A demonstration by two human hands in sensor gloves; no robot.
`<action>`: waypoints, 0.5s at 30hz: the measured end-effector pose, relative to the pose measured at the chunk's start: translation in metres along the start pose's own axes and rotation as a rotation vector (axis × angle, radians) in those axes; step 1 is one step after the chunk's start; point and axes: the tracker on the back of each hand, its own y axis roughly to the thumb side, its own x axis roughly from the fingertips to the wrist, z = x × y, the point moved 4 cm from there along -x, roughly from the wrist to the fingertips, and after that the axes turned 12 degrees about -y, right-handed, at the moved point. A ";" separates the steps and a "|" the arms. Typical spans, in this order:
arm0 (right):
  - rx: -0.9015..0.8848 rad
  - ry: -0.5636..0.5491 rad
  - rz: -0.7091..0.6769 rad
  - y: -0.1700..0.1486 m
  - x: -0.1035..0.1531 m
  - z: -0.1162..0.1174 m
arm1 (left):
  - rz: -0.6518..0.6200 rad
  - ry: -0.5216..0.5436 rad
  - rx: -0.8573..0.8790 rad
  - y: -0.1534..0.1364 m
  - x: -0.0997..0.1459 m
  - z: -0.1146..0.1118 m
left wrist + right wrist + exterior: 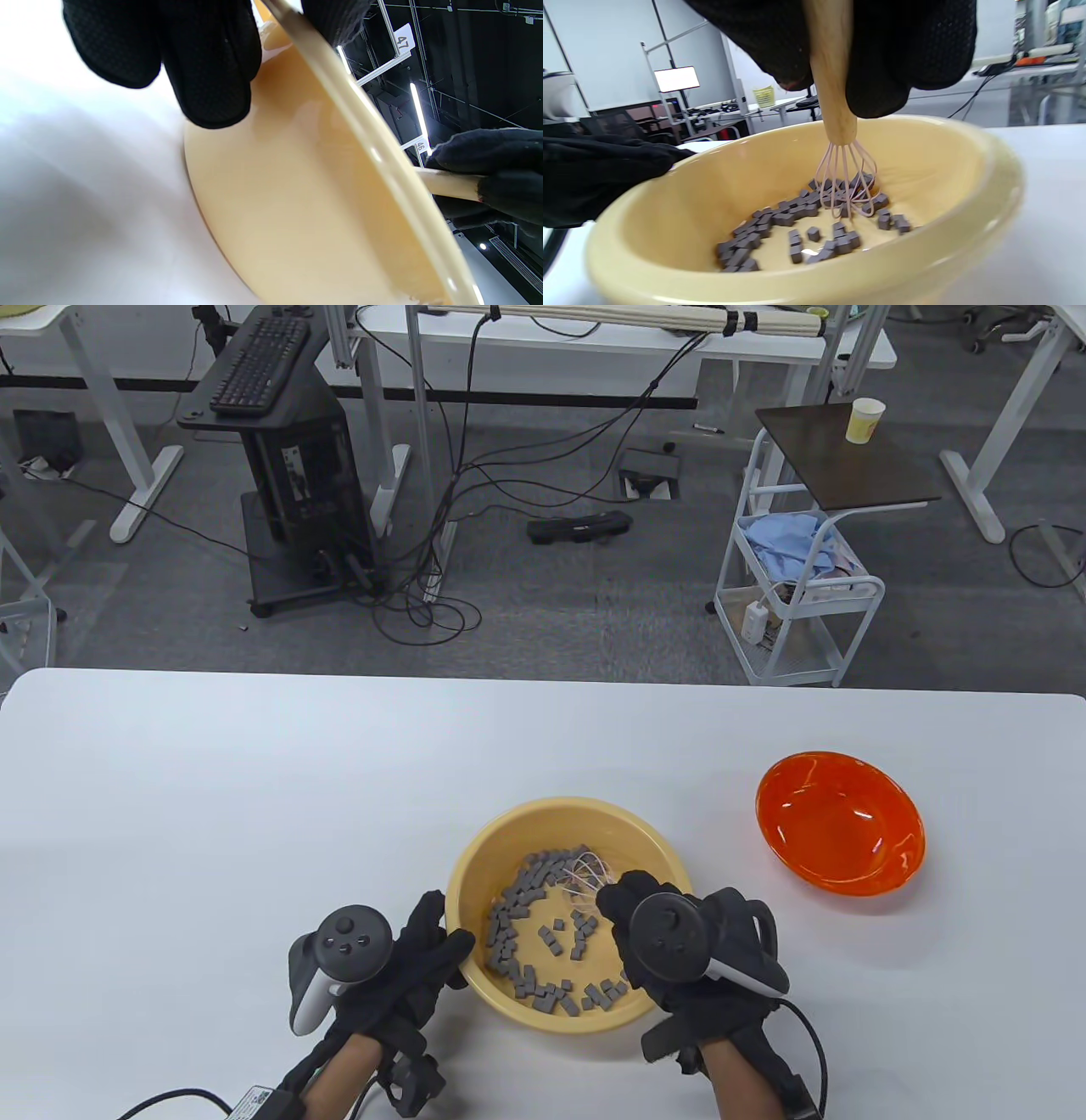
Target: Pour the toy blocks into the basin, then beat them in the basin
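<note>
A yellow basin (475, 865) stands on the white table near its front edge, with several small grey toy blocks (517, 899) spread over its floor. My right hand (657, 933) grips the wooden handle of a pink whisk (846, 182), whose wires stand among the grey toy blocks (793, 218) inside the yellow basin (946, 169). My left hand (433, 954) holds the basin's left rim. In the left wrist view the fingers (212, 76) lie against the basin's outer wall (297, 203), and the whisk handle (445, 184) shows past the rim.
An empty orange bowl (840, 823) sits on the table to the right of the basin. The white table (212, 814) stretches wide to the left and behind. Beyond its far edge lie floor cables, a cart and desks.
</note>
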 end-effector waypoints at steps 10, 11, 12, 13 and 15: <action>-0.216 0.078 -0.139 0.022 -0.002 0.007 | -0.002 -0.002 0.003 0.000 -0.001 0.000; -0.219 0.092 -0.151 0.023 -0.001 0.005 | -0.002 -0.002 0.004 0.000 -0.001 0.000; -0.230 0.114 -0.161 0.024 0.001 0.002 | -0.002 -0.003 0.004 0.000 -0.001 0.000; -0.240 0.131 -0.166 0.024 0.002 0.000 | -0.002 -0.003 0.004 0.000 -0.001 0.000; -0.259 0.146 -0.175 0.025 0.004 -0.005 | -0.002 -0.003 0.005 0.000 -0.001 0.000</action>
